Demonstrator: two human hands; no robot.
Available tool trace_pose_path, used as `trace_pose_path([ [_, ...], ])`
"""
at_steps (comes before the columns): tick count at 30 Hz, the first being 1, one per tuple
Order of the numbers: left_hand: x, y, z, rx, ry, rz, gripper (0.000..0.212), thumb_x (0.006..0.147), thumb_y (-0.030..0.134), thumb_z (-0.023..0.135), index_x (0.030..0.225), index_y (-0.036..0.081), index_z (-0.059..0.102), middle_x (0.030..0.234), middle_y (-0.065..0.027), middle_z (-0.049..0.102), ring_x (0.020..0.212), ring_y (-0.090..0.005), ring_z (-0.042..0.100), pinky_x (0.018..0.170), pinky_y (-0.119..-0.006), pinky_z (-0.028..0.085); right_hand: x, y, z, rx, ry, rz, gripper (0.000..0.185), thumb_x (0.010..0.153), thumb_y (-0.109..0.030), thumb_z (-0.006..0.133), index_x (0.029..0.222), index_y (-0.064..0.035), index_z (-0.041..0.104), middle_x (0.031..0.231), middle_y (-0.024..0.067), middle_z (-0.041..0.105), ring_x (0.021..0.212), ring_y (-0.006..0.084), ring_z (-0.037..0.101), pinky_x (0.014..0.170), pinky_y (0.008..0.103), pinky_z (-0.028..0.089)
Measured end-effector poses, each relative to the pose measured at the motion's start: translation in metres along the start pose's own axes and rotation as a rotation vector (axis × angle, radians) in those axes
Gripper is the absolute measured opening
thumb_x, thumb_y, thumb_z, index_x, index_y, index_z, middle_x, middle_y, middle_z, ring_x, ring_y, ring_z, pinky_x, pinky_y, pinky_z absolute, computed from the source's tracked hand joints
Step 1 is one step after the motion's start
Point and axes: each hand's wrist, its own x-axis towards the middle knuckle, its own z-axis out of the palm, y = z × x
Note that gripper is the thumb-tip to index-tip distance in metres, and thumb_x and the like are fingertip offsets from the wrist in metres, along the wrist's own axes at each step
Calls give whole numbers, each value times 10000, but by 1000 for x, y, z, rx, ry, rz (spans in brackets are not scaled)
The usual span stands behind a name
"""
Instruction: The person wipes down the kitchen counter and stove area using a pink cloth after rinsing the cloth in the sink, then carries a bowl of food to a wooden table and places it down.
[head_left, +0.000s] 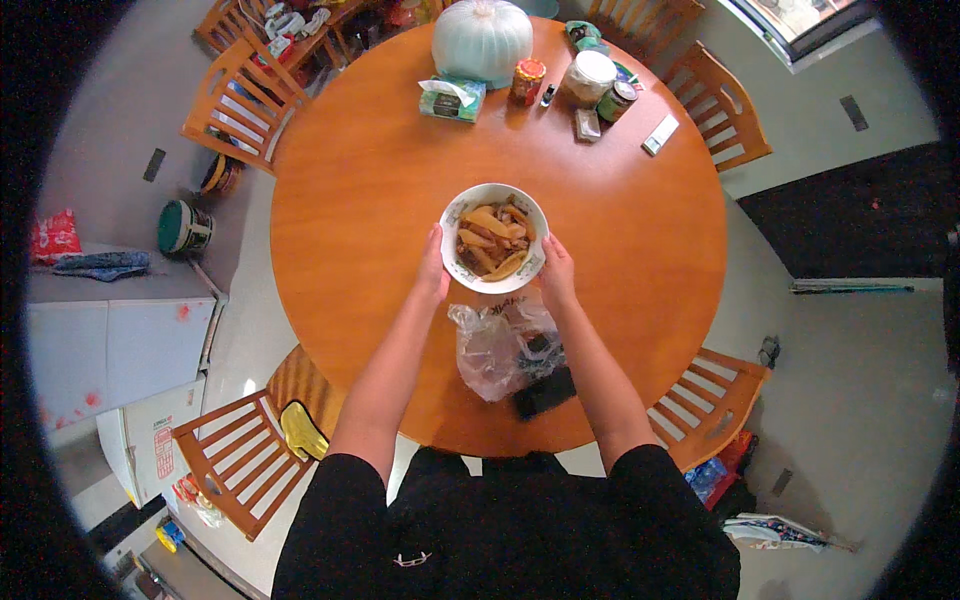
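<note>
A white bowl (455, 264) with a patterned rim is held between my two hands over the round wooden table (337, 202). Inside it lie yellowish-brown pieces of food (489, 222) in dark sauce. My left hand (433, 268) grips the bowl's left side, and my right hand (556, 271) its right side. Whether the bowl's base touches the tabletop I cannot tell. Just below the bowl, nearer to me, a crumpled clear plastic bag (487, 356) lies on the table. Partly beside it is a flat black object (544, 393), half hidden by my right forearm.
Toward the table's far edge stand a large pale ribbed object (482, 41), a tissue pack (451, 101), a red-lidded jar (528, 81), a white-lidded jar (589, 79) and a dark jar (617, 102). A white box (661, 135) lies right. Wooden chairs (240, 457) surround the table.
</note>
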Motion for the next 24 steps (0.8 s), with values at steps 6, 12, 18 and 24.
trace_pose_path([
  [6, 33, -18, -11, 1, 80, -4, 611, 928, 509, 327, 1319, 42, 384, 1344, -122, 417, 1243, -233, 387, 1052, -383, 293, 43, 21, -10, 26, -70, 29, 358, 935, -174, 457, 1241, 11, 466, 1116, 79, 577, 997, 158, 566, 821, 278, 474],
  [12, 36, -23, -15, -59, 104, -38, 466, 951, 413, 363, 1264, 70, 388, 1244, -96, 482, 1174, -203, 444, 1003, -360, 359, 50, 29, -17, 1, -70, 14, 347, 922, -151, 484, 1220, 24, 497, 1098, 74, 591, 966, 142, 559, 835, 268, 444],
  [18, 28, -19, -7, -87, 90, -106, 595, 927, 471, 382, 1325, 30, 361, 1326, -109, 433, 1234, -227, 392, 1029, -376, 326, 47, 15, -23, 16, -97, 83, 368, 919, -141, 475, 1259, -2, 451, 1140, 85, 563, 989, 155, 560, 825, 280, 463],
  [24, -25, 3, -16, 418, 194, -234, 691, 874, 563, 420, 1381, 112, 288, 1365, -51, 393, 1259, -211, 355, 1053, -429, 206, -19, -10, -102, -747, 73, -216, 358, 828, -215, 623, 1124, -29, 546, 1046, 93, 594, 972, 204, 558, 832, 321, 448],
])
